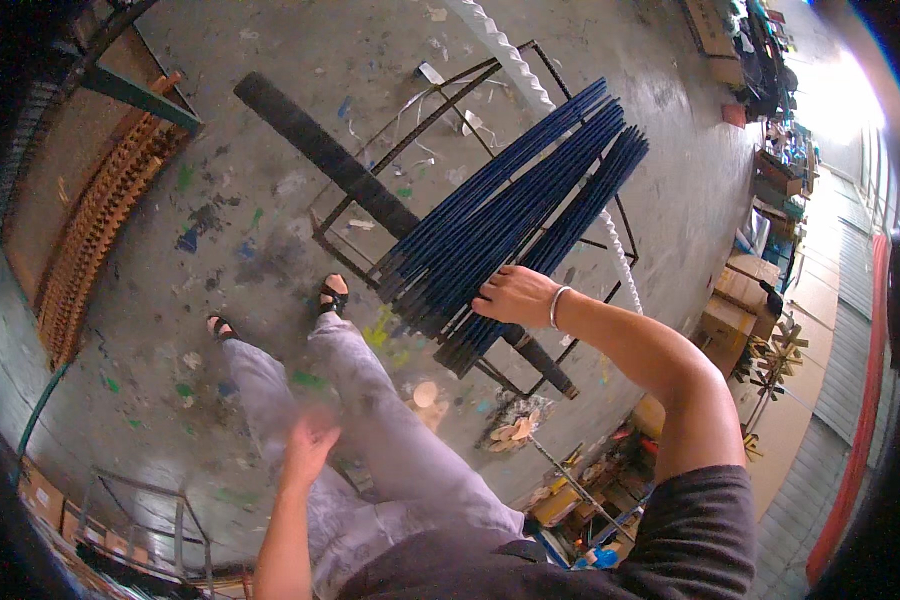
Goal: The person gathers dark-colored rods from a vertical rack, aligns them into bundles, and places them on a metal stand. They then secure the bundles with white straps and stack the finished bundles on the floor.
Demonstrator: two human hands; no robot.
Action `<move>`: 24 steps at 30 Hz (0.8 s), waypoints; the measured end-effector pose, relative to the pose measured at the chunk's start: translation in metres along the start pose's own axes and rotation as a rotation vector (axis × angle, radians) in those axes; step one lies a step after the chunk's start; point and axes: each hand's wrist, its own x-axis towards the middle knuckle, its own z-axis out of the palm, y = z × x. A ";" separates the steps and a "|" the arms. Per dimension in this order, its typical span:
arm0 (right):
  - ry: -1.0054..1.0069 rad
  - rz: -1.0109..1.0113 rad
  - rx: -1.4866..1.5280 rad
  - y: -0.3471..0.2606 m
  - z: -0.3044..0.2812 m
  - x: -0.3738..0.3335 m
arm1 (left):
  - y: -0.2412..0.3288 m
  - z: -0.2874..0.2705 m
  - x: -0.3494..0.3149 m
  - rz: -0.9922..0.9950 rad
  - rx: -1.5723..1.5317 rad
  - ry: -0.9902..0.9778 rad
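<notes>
Long thin dark blue rods (515,200) lie in loose bundles, fanned out across a black metal frame stand (425,110). My right hand (518,297), with a bangle at the wrist, is on the near part of the right-hand bundle, its fingers curled over the rods. What lies under its palm is hidden. My left hand (310,440) hangs low in front of my legs, apart from the rods. Motion smears its fingers, and nothing can be made out in it. A thick dark wrapped bar (320,150) passes beneath the rods.
White twisted wrapping (505,50) runs over the stand's far side. At the left stands a rack with a row of brown toothed pieces (110,230). Cardboard boxes (740,300) line the right side. A metal frame (155,510) is at lower left. Scraps and paint spots mark the concrete floor (240,210).
</notes>
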 end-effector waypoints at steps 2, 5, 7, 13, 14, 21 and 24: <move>0.027 0.018 -0.001 -0.001 -0.008 -0.001 | -0.003 0.005 -0.002 0.016 0.001 0.005; -0.019 0.045 -0.033 -0.005 -0.017 0.000 | -0.019 0.007 0.001 0.052 -0.012 -0.002; -0.052 0.050 -0.051 -0.005 -0.019 0.000 | -0.031 0.004 0.006 0.114 0.089 -0.011; 0.235 0.077 -0.048 -0.001 -0.018 -0.009 | -0.022 0.014 0.006 -0.002 0.059 0.046; 0.314 0.071 -0.072 -0.002 -0.020 -0.010 | -0.024 0.013 0.007 -0.019 0.108 0.057; 0.410 0.398 0.201 -0.016 -0.027 -0.030 | -0.027 0.011 0.005 0.033 0.067 0.046; 0.537 0.821 0.410 -0.028 -0.016 -0.045 | -0.033 0.005 0.008 0.025 0.113 0.096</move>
